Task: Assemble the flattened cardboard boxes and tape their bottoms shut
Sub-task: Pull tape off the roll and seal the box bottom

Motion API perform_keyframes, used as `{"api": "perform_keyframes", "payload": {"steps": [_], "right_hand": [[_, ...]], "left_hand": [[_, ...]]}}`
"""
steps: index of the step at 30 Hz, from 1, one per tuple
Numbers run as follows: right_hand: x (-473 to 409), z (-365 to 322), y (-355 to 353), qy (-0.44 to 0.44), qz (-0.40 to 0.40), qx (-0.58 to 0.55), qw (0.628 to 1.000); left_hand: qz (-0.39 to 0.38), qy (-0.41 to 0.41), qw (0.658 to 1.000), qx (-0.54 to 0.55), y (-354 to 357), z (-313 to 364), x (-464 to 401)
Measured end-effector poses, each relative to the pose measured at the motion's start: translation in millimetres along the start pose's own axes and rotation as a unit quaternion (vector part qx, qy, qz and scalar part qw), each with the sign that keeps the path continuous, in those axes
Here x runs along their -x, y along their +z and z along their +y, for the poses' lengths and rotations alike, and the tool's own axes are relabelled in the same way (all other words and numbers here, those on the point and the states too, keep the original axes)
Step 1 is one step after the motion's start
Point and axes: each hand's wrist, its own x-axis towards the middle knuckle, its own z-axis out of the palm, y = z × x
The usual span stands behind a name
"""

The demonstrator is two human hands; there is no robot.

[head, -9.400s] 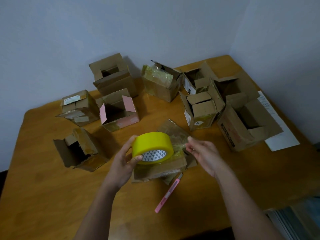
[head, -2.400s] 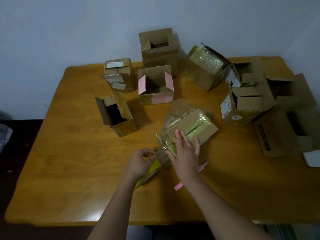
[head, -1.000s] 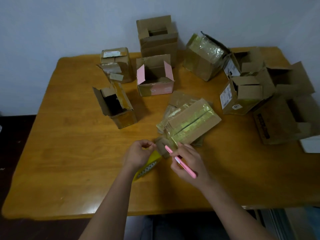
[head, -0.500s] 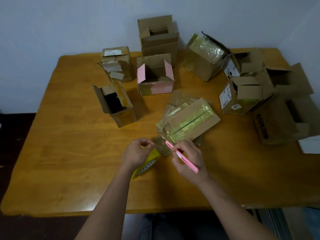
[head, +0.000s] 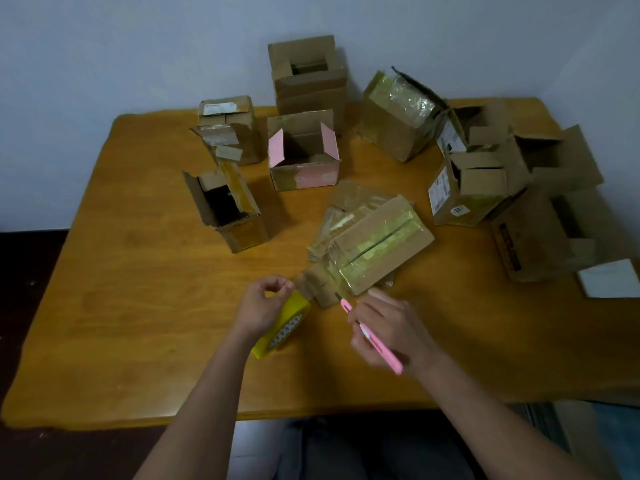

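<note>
**On the wooden table: one box under tape, nine around it**

At the near middle of the orange-brown wooden table [head: 138, 306] lies the brown cardboard box with yellowish clear tape along its centre seam [head: 381, 244], taped face up, resting on a flattened piece of cardboard wrapped in clear film [head: 349, 202].

My left hand [head: 263, 306] has its fingers curled, thumb and forefinger pinched together just beside the box's near-left corner; I cannot tell what lies between them. Under that wrist sits the yellow roll of packing tape [head: 284, 327], tilted on the tabletop.

My right hand [head: 391, 330] grips the slim pink utility knife [head: 372, 337], its tip pointing at the box's near corner flaps.

Other items, left to right:
- open brown box on its side with a dark interior [head: 225, 206], left of centre.
- small brown box with white labels [head: 228, 129], behind it.
- open box with pink inner flaps [head: 303, 154], upright.
- tall brown box with a rectangular top opening [head: 308, 77], against the pale wall [head: 104, 46].
- brown box with shiny film on one face [head: 398, 116], tilted.
- cluster of open brown boxes [head: 485, 161] at the right.
- large brown box with dark printing [head: 540, 233], on its side at the far right.
- white sheet [head: 609, 282], at the right edge beside it.
</note>
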Motion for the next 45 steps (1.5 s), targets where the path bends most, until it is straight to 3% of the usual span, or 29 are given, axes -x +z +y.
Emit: {"api": "perform_keyframes", "payload": {"steps": [2,5,11,15,18,21,26,29,31,33,35,37,41,45], "right_hand": [[22.8,3.1,-4.5,-0.031,-0.065,0.052,0.996],[55.9,12.7,-0.8,-0.002,-0.130,0.076,0.989],[88.4,19.5,18.3,0.205,-0.195,0.141,0.949],[88.8,20.0,33.6,0.298,-0.231,0.171,0.910],[66.7,6.1,36.8,0.278,-0.192,0.120,0.934],[22.6,-22.0,49.7,0.268,-0.147,-0.016,0.952],[-35.2,-37.1,82.8,0.460,-0.083,-0.211,0.858],[-50.6,-38.5,93.5,0.508,-0.033,-0.320,0.799],[-55.8,-38.4,96.5,0.509,-0.010,-0.342,0.790],[-62.1,-37.4,99.7,0.490,-0.020,-0.321,0.810],[-68.7,-38.0,103.2,0.479,-0.027,-0.277,0.833],[-67.6,-35.5,110.6,0.501,-0.002,-0.240,0.832],[-63.8,-37.8,125.8,0.570,0.040,-0.275,0.773],[-87.5,-58.9,138.6,0.589,0.045,-0.348,0.728]], "left_hand": [[-0.004,0.005,1.000,-0.002,-0.7,-1.8,-0.8],[-0.010,0.005,1.000,-0.003,0.0,-4.1,-2.1],[-0.004,0.007,1.000,-0.003,-0.4,-10.6,-1.6],[-0.004,0.024,1.000,0.000,-2.3,-12.7,0.8],[-0.009,0.024,1.000,0.001,-4.3,-11.7,2.9],[-0.019,0.039,0.999,0.001,-7.4,-9.6,7.1],[-0.015,0.053,0.998,0.002,-13.8,-9.8,14.0],[-0.019,0.064,0.998,0.013,-17.7,-10.7,18.7],[-0.015,0.047,0.998,0.025,-22.7,-12.7,20.4],[0.026,0.040,0.998,0.032,-28.7,-17.9,24.8],[0.094,0.015,0.986,0.133,-37.4,-25.4,35.7],[0.118,-0.017,0.965,0.232,-51.8,-38.5,45.7],[0.004,0.007,0.996,0.084,-76.7,-75.1,56.3],[0.052,0.044,0.996,0.049,-92.1,-95.5,56.6]]}}
